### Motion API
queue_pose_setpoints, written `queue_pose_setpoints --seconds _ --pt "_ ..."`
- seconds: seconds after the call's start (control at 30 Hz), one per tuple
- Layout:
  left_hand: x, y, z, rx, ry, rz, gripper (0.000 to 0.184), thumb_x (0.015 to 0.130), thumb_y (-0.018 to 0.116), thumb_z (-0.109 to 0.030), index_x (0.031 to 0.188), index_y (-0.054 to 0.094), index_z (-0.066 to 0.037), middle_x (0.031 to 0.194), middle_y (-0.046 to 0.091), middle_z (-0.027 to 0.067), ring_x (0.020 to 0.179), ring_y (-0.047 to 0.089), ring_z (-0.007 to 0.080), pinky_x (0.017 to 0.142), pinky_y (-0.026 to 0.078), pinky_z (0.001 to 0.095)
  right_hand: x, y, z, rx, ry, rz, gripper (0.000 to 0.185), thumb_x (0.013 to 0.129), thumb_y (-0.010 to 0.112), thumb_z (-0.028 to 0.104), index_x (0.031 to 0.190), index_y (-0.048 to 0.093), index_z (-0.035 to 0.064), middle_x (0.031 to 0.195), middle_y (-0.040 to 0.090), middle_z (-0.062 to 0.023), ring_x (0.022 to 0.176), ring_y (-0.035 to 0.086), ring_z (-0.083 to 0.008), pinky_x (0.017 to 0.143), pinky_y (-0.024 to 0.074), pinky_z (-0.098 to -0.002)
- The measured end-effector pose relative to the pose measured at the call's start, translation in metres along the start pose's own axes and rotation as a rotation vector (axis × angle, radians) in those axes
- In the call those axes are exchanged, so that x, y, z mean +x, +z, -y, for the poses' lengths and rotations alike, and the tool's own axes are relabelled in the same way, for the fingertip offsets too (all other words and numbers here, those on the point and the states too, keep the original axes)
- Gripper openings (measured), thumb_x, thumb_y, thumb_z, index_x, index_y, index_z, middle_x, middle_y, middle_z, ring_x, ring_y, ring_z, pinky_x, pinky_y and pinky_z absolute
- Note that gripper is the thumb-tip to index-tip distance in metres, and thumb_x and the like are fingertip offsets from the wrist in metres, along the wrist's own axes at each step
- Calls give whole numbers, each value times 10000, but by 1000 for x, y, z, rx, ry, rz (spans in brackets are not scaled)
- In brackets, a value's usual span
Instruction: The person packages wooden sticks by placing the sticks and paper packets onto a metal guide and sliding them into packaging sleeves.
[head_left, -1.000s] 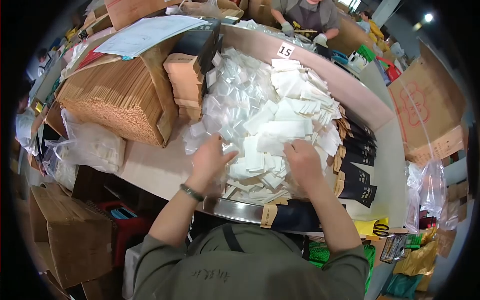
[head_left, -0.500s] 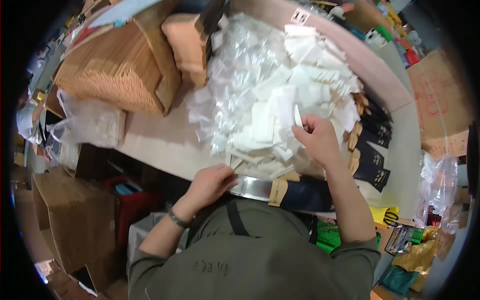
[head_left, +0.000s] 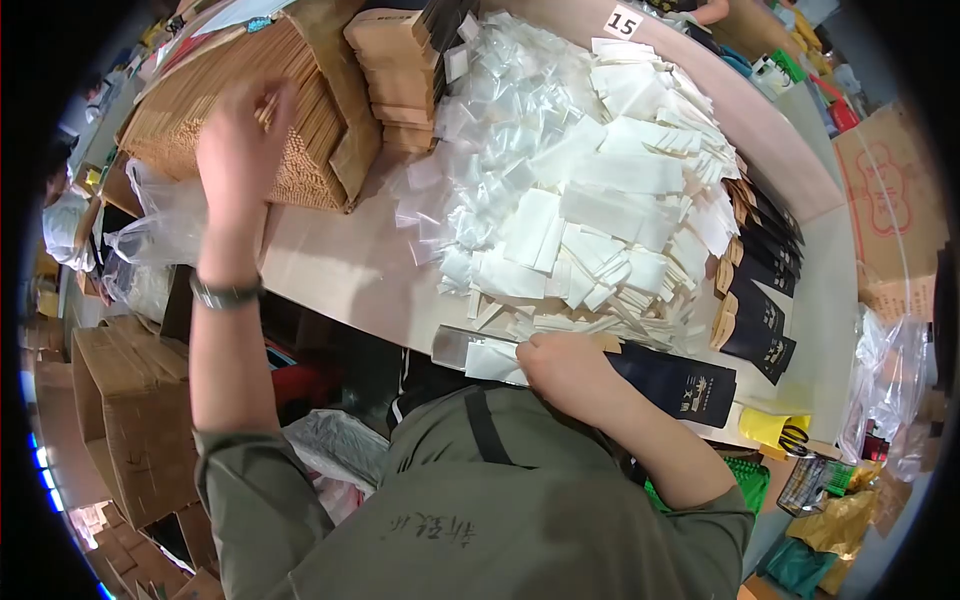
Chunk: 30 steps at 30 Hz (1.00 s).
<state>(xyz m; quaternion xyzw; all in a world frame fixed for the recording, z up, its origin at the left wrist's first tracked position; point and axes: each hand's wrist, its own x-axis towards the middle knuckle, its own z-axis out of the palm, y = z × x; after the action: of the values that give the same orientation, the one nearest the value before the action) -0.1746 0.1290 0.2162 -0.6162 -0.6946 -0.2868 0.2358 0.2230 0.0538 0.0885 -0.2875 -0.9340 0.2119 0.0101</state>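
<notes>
At the near edge of the table [head_left: 330,260], we see the right hand [head_left: 566,372], its bent fingers grasping one end of a white packet [head_left: 492,362] on a metal strip [head_left: 451,346], beside a dark pouch [head_left: 675,385]. The left hand [head_left: 243,150] is raised in front of a brown stack [head_left: 318,155], too blurred for us to tell whether its fingers hold anything.

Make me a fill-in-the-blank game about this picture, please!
1. The number on the white sign is ____.
2. The hand touching the white packet on the metal strip is the ____ one.
3. The arm wearing the dark band is the ____ one.

Missing words: 15; right; left.
</notes>
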Motion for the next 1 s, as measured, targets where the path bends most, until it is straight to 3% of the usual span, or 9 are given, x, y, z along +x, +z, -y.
queue_pose_setpoints --seconds 0.23,0.43,0.53,0.57,0.6,0.63,0.67,0.8,1.0 --pt "76 44 63 91 16 396 261 945 650 -235 1093 771 -59 1048 739 230 986 703 427 869 552 475 2 -16 11 139 73 -27 188 872 729 214 867 628 56 846 628 -108 865 664 -331 727 546 -453" --pt "76 28 44 263 -120 299 257 976 537 -165 1113 719 -48 1072 722 250 1042 676 441 898 539 523 2 -1 22 61 81 -98 212 864 756 218 928 627 62 865 610 -111 871 652 -336 726 529 -464" --pt "26 -2 48 51 -60 9 268 1031 534 -235 1077 687 -20 1009 694 266 993 660 467 794 512 521 -15 -17 17 71 77 -271 222 843 778 188 958 639 59 903 633 -109 875 653 -326 733 536 -442" --pt "-5 -4 64 -179 -109 -36 290 1040 562 -260 1047 654 15 930 661 281 873 648 460 723 490 472 -27 -19 13 56 84 -360 224 838 784 177 962 642 56 924 643 -106 880 655 -320 736 540 -428" --pt "-43 -15 54 -167 9 -130 325 1068 562 -268 947 626 26 750 627 184 674 578 320 635 443 390 -39 -19 9 41 93 -449 226 832 789 167 966 646 54 945 654 -104 885 656 -314 740 545 -415" --pt "-85 -19 51 -575 -547 59 344 1090 554 -265 865 603 -9 695 523 20 648 445 138 610 377 308 -53 -15 3 109 136 -443 232 809 802 162 932 636 56 1023 666 -102 930 645 -329 826 521 -444" --pt "-123 -7 30 -731 -671 -16 335 1097 555 -241 823 574 -51 736 450 -68 697 401 54 621 334 267 -62 -13 -1 82 140 -461 240 804 808 168 933 641 54 1072 671 -112 980 643 -335 872 512 -459" --pt "-216 14 -6 -1138 -555 925 75 971 717 -57 996 730 12 896 697 -4 881 612 82 805 499 247 -84 -9 -7 33 127 -370 341 750 852 189 963 650 14 1311 640 -191 1237 586 -376 1073 440 -530" --pt "-223 38 -60 -1055 -469 1133 117 897 776 -37 975 712 22 951 725 66 868 676 138 767 557 313 -73 -4 -12 52 54 -341 388 718 873 175 952 627 -13 1377 590 -233 1283 543 -412 1080 450 -526"
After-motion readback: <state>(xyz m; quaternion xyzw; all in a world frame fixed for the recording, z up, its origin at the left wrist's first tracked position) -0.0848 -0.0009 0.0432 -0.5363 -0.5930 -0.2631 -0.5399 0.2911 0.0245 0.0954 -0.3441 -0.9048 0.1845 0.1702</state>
